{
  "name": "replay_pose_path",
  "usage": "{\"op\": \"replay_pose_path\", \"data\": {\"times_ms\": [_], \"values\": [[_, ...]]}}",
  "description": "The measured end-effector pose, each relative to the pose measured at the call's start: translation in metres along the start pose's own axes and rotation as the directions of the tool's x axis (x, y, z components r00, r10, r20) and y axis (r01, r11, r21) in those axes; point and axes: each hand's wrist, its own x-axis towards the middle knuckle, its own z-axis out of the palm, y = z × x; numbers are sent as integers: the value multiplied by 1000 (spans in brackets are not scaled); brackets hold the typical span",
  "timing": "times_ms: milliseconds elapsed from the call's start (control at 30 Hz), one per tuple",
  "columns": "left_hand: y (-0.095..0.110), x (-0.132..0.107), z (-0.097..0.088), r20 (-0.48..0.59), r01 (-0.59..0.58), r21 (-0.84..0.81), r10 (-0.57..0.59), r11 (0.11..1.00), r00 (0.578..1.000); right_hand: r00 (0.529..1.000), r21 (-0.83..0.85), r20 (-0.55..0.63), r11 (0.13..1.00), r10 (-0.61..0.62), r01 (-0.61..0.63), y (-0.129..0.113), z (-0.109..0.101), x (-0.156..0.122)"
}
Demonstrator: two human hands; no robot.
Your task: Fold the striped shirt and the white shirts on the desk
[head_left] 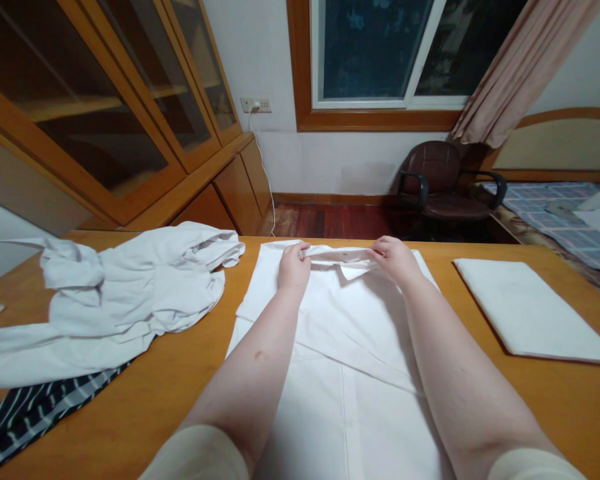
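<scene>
A white shirt (340, 333) lies flat on the wooden table (180, 373), its collar at the far edge. My left hand (293, 265) is closed, pinching the collar's left end. My right hand (394, 259) is closed on the collar's right end, fingers curled over the fabric. Both forearms stretch across the shirt's body. A sleeve or side panel is folded diagonally over the shirt's middle.
A heap of crumpled white clothes (120, 300) sits at the left, over a dark striped garment (35, 413). A folded white garment (530, 310) lies at the right. Beyond the table are a brown armchair (440, 180), a wooden glass-door cabinet (110, 107), a window and a bed.
</scene>
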Motion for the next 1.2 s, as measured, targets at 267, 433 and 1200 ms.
{"op": "replay_pose_path", "data": {"times_ms": [267,433,1200], "values": [[3,0,-1,71,-133,-19,134,991,988,998,-77,-2,995,60,-60,-2,-1,-1],[2,1,1,81,-66,-57,70,996,994,988,128,92,983,120,-131,-3,-5,-3],[35,-25,11,382,-444,160,360,881,851,972,318,190,927,141,-197,-20,0,-1]]}}
